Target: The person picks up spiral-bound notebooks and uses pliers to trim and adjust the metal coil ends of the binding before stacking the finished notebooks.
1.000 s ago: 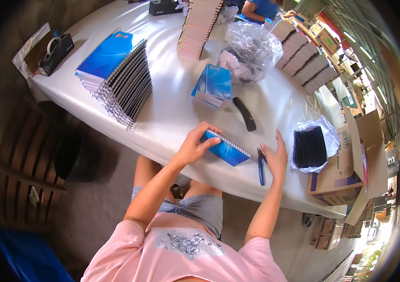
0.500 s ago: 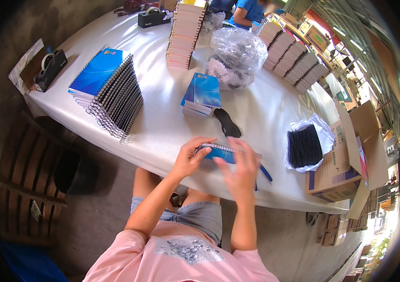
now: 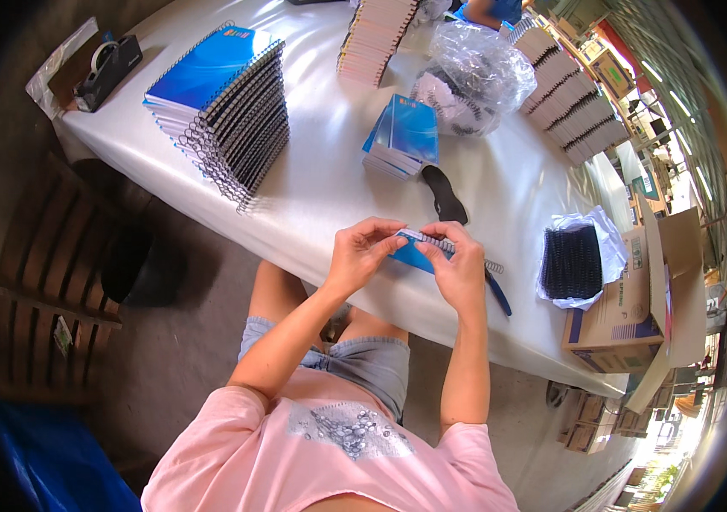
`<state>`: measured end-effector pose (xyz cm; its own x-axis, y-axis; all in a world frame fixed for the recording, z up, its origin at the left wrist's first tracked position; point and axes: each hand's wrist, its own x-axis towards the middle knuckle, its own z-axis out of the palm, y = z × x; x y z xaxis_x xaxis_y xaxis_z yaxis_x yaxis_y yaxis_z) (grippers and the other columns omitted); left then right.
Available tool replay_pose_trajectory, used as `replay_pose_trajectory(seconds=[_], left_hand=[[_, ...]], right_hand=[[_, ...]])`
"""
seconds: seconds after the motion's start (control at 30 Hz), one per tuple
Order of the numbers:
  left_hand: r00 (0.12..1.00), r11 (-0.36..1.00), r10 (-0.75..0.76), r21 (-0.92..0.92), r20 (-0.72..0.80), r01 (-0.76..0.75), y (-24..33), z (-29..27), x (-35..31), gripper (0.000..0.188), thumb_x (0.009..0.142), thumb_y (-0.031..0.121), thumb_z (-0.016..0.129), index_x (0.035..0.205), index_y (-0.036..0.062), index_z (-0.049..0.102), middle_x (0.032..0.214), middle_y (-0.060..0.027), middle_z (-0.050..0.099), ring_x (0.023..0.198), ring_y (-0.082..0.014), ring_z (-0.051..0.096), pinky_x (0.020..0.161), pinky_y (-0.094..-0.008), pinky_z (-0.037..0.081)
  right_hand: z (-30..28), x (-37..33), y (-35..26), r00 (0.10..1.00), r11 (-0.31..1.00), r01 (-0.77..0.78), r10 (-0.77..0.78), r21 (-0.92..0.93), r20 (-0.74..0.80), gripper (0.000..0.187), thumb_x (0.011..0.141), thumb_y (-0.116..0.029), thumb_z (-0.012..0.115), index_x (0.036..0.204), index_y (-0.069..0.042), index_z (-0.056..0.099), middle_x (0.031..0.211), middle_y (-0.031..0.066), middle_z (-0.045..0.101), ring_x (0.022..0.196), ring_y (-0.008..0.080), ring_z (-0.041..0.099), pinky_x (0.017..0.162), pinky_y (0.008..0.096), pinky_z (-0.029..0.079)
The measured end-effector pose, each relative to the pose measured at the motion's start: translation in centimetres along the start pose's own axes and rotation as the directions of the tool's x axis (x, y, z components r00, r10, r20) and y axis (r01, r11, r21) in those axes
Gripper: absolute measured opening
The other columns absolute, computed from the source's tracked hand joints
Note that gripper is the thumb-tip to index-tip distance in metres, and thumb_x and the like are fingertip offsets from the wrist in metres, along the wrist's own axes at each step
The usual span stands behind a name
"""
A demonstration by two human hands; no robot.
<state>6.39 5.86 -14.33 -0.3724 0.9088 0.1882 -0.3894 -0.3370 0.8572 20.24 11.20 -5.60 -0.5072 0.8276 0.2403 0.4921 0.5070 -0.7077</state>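
Note:
A small blue-covered notebook (image 3: 412, 256) is held at the table's near edge, its bound edge facing away from me. My left hand (image 3: 359, 253) pinches its left end between thumb and fingers. Thumb and fingers of my right hand (image 3: 460, 264) close on the spiral coil along that edge. The coil's loose end (image 3: 494, 268) sticks out past my right hand. Just beyond it lie dark-blue-handled pliers (image 3: 498, 294). A flat black curved object (image 3: 444, 194) rests farther in, beside a short pile of blue notebooks (image 3: 404, 138).
A tall stack of coil-bound notebooks (image 3: 225, 111) stands left, near a tape dispenser (image 3: 107, 72). More book stacks (image 3: 376, 38) and a clear plastic bag (image 3: 479, 77) are at the back. On the right, black coils (image 3: 571, 263) lie on white wrapping beside an open carton (image 3: 615, 316).
My right hand, blurred and raised before, has come down onto the coil and pinches it. My left hand still grips the notebook's left end. The whole view has shifted and tilted somewhat.

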Motion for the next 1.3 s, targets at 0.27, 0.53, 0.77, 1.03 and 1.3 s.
replay_pose_trajectory(seconds=[0.27,0.53,0.77,1.03,1.3], left_hand=[[0.982,0.968,0.187,0.172,-0.007,-0.183,-1.3,0.0,0.2,0.016,0.077,0.0,0.071,0.092,-0.0008,0.066,0.083,-0.008,0.068,0.078,-0.0122,0.063,0.071,-0.0264,0.051],[0.956,0.866,0.286,0.409,0.067,-0.287,-0.5,0.4,0.5,0.021,0.081,-0.002,0.065,0.101,-0.003,0.06,0.091,-0.0089,0.064,0.084,-0.013,0.061,0.078,-0.0286,0.052],[0.987,0.964,0.133,0.22,0.093,-0.15,0.1,0.0,0.7,0.02,0.081,-0.001,0.066,0.1,-0.0025,0.059,0.09,-0.0068,0.063,0.086,-0.0133,0.06,0.084,-0.0287,0.049],[0.979,0.981,0.136,0.116,0.153,-0.154,-0.5,-0.6,0.6,0.014,0.081,-0.002,0.066,0.093,-0.0029,0.06,0.09,-0.0083,0.064,0.087,-0.0131,0.06,0.084,-0.0283,0.049],[0.988,0.986,0.101,0.124,0.117,-0.115,-0.2,-0.3,0.6,0.013,0.078,-0.003,0.069,0.088,-0.0051,0.061,0.089,-0.009,0.064,0.087,-0.0138,0.061,0.081,-0.0286,0.05]], right_hand=[[0.2,-0.3,0.7,0.999,0.991,0.049,-0.046,-0.127,0.025,0.017,0.082,-0.023,0.065,0.094,-0.012,0.061,0.091,-0.0006,0.063,0.083,0.0157,0.058,0.08,0.0339,0.026],[0.0,0.1,-0.7,0.994,0.92,0.104,-0.082,-0.378,0.073,0.021,0.085,-0.03,0.062,0.096,-0.013,0.063,0.088,-0.0016,0.062,0.086,0.0148,0.057,0.082,0.0376,0.024],[-0.3,-0.6,-1.0,0.985,0.934,0.172,-0.163,-0.313,0.054,0.02,0.086,-0.025,0.061,0.1,-0.01,0.063,0.088,0.0017,0.063,0.085,0.0183,0.059,0.083,0.0459,0.031],[-0.8,-0.8,-0.2,0.964,0.885,0.261,-0.215,-0.387,0.157,0.022,0.084,-0.024,0.062,0.101,-0.011,0.063,0.086,0.0013,0.062,0.082,0.021,0.06,0.085,0.046,0.033],[-0.3,-1.2,-0.7,0.997,0.915,0.077,-0.082,-0.397,0.002,0.023,0.085,-0.024,0.061,0.105,-0.014,0.061,0.1,0.0008,0.063,0.092,0.0152,0.059,0.092,0.045,0.025]])
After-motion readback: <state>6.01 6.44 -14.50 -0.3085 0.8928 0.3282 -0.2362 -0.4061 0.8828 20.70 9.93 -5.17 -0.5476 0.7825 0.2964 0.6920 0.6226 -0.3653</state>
